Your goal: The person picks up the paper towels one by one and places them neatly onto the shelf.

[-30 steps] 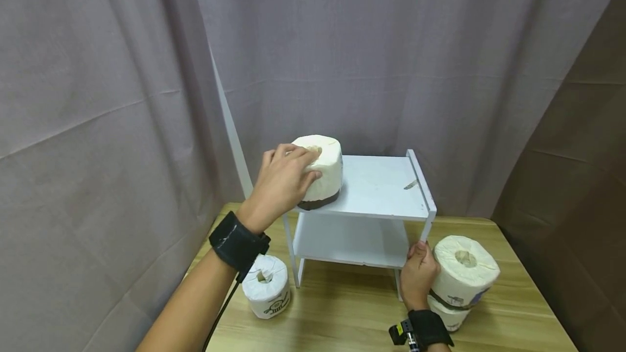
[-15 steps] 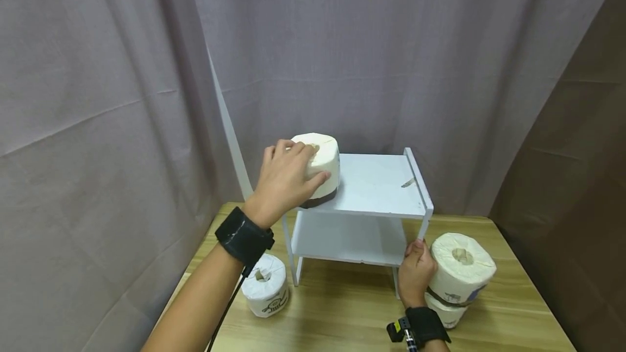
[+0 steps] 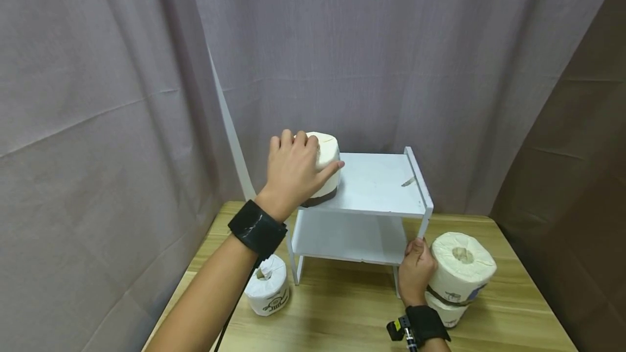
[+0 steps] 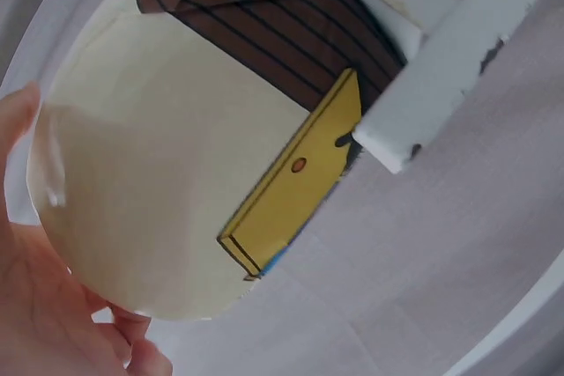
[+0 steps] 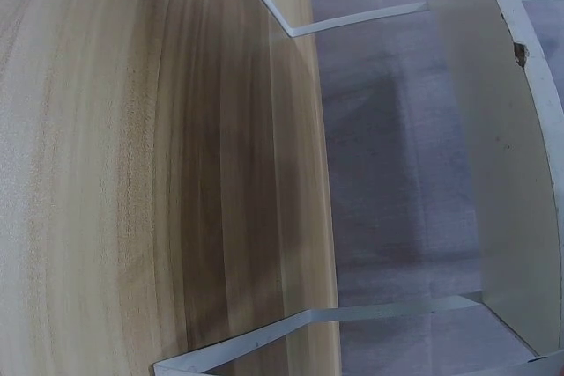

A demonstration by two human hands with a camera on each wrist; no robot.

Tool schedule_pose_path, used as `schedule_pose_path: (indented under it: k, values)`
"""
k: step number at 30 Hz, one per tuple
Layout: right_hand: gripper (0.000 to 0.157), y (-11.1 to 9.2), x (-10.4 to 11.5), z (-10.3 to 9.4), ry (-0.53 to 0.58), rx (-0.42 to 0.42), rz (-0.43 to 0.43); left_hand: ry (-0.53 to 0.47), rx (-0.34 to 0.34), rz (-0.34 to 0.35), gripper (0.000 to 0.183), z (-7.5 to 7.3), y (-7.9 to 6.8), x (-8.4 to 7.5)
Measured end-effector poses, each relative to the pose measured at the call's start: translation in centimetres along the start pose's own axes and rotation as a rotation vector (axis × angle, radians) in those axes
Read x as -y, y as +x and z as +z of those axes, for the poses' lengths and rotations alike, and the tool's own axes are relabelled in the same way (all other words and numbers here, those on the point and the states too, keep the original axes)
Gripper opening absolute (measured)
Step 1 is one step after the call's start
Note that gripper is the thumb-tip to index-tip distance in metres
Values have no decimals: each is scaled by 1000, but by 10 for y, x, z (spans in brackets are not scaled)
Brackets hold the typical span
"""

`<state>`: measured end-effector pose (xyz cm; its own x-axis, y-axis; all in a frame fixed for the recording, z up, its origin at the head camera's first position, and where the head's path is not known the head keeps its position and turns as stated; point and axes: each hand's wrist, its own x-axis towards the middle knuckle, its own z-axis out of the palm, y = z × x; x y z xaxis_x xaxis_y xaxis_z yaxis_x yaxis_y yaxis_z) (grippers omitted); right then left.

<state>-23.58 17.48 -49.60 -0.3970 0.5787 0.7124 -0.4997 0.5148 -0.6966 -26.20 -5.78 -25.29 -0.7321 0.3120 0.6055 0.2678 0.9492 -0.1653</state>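
Hands at the shelf. Against the preceding half second, your left hand is higher and farther over the toilet roll, its thumb now spread across the roll's front; the roll itself stays at the left end of the shelf, on the top board. This suggests a hold being loosened, with the board bearing the weight. Your left fingers lie widely parted around the roll, their knuckles uppermost (whether the fingertips press its far side, you cannot tell). Your right hand, unmoved, curls closely round the right front leg, apparently steadying the frame, its forearm rising from below, just beside two stacked rolls.
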Motion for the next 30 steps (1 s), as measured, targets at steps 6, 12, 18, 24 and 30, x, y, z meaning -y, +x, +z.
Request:
schedule_pose_path:
  k: [6,12,18,24,30]
  values:
    - [41,1,2,3,8,0,3,84,-13,-71,75,-3,6,-8]
    - [41,2,5,4,-4,-3,7,153,-16,-108,69,-4,13,-19]
    - [42,5,4,4,-16,-9,28,215,-16,-146,68,0,18,-28]
    - [42,2,3,-2,-30,-15,26,226,55,-171,66,4,21,-40]
    - [40,2,3,-7,-48,-44,8,215,63,-186,61,9,21,-48]
